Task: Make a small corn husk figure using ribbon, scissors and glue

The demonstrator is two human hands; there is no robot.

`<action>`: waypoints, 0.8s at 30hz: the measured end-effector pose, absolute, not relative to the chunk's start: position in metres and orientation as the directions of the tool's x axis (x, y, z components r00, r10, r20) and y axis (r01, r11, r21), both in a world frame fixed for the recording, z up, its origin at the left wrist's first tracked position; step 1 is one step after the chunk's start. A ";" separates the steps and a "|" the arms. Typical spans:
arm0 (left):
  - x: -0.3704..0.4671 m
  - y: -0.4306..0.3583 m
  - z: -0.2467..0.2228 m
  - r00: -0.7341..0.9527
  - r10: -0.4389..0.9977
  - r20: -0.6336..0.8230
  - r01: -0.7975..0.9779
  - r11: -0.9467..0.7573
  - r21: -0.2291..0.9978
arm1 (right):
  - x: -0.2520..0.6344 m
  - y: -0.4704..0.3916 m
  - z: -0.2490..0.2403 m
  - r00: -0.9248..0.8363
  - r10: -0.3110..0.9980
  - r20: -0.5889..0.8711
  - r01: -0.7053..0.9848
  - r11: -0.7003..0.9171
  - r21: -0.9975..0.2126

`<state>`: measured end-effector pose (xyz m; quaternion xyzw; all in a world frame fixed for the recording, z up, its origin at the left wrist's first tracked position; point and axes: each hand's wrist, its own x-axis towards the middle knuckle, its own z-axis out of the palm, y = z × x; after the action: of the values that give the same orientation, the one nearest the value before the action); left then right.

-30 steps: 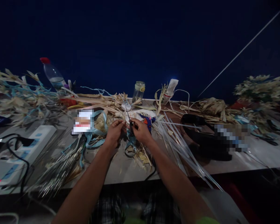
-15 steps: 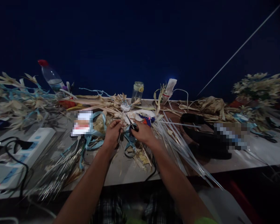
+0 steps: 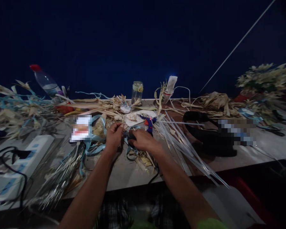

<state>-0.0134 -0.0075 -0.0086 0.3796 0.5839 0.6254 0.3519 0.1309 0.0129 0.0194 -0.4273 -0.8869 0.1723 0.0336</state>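
Observation:
My left hand (image 3: 113, 135) is closed in a pinch near the middle of the table, on what looks like a thin pale strip of dried corn husk, mostly hidden by the fingers. Just to its right, my right hand (image 3: 144, 139) is curled over black-handled scissors (image 3: 131, 135); their blades cannot be made out. Light blue ribbon (image 3: 102, 147) loops left of my left hand, and more lies under both hands. Beyond my right hand are a white sheet (image 3: 133, 119) and a blue glue gun (image 3: 150, 124) with a small red light. Husk scraps (image 3: 145, 160) lie below my right hand.
Clear glue sticks (image 3: 181, 143) fan out at right beside a black headset-like object (image 3: 205, 136). Thin wires (image 3: 62, 178) lie bundled at left near a power strip (image 3: 35, 156) with cables. A glass jar (image 3: 137, 93) and a tilted bottle (image 3: 46, 81) stand at the back.
My right hand has turned flatter and moved slightly left and down; the scissor blades that pointed up between my hands no longer show. My left hand stays pinched in about the same place.

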 end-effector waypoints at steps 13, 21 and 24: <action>-0.016 -0.008 -0.012 -0.418 0.891 0.179 0.183 -0.110 0.977 | 0.131 0.023 0.022 -0.489 0.835 0.253 0.533 0.516 -0.670; -0.006 -0.012 -0.011 -0.275 0.956 0.102 0.136 -0.067 0.988 | 0.125 0.035 0.014 -0.330 0.916 0.228 0.173 0.296 -0.940; -0.003 -0.013 -0.010 -0.191 0.979 0.074 0.106 -0.055 0.993 | 0.125 0.037 0.011 -0.303 0.923 0.238 0.166 0.297 -0.940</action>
<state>-0.0034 -0.0133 -0.0100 0.4892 0.5542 0.5367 0.4067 0.1249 0.0366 0.0114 -0.4011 -0.6787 0.4366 0.4333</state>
